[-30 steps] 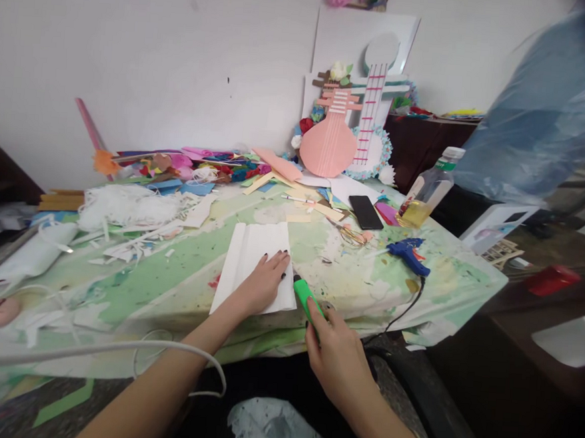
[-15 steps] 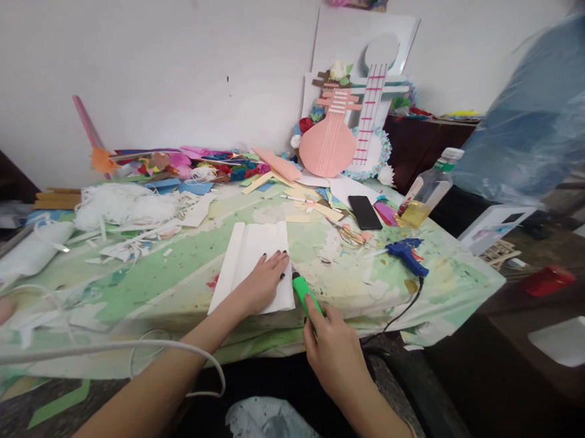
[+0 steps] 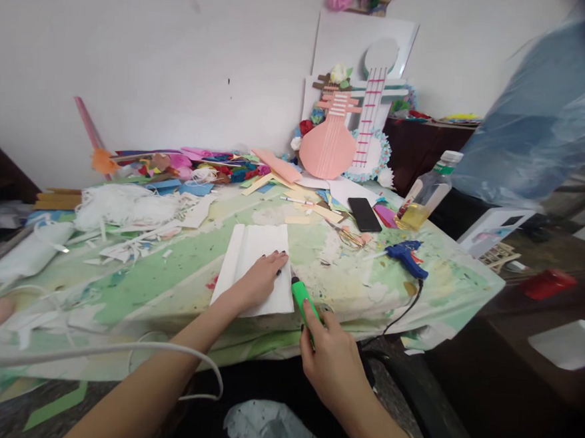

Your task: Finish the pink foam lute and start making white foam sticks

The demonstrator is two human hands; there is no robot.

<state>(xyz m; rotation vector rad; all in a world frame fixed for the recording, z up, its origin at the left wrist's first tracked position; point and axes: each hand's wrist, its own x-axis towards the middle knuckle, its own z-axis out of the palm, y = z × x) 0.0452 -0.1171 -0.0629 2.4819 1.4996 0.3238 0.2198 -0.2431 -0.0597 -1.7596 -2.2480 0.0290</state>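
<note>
A white folded sheet of paper or thin board (image 3: 232, 268) lies at the table's front edge, with a crease along its left side. My left hand (image 3: 262, 280) rests flat on its right half, fingers stretched towards the far right corner. In my right hand (image 3: 331, 345) is a green utility knife (image 3: 303, 298), its handle wrapped by the fingers. The knife's dark tip points away from me, close to the sheet's right edge; whether the blade touches it cannot be made out.
A blue glue gun (image 3: 407, 256) with a trailing cord lies to the right. Behind are scissors (image 3: 352, 238), a black phone (image 3: 364, 214) and a bottle of yellow liquid (image 3: 427, 192). White scraps (image 3: 127, 211) cover the left. A white cable (image 3: 113, 348) crosses in front.
The knife and my right hand have shifted slightly towards me along the sheet's right edge. My left hand stays flat on the sheet.
</note>
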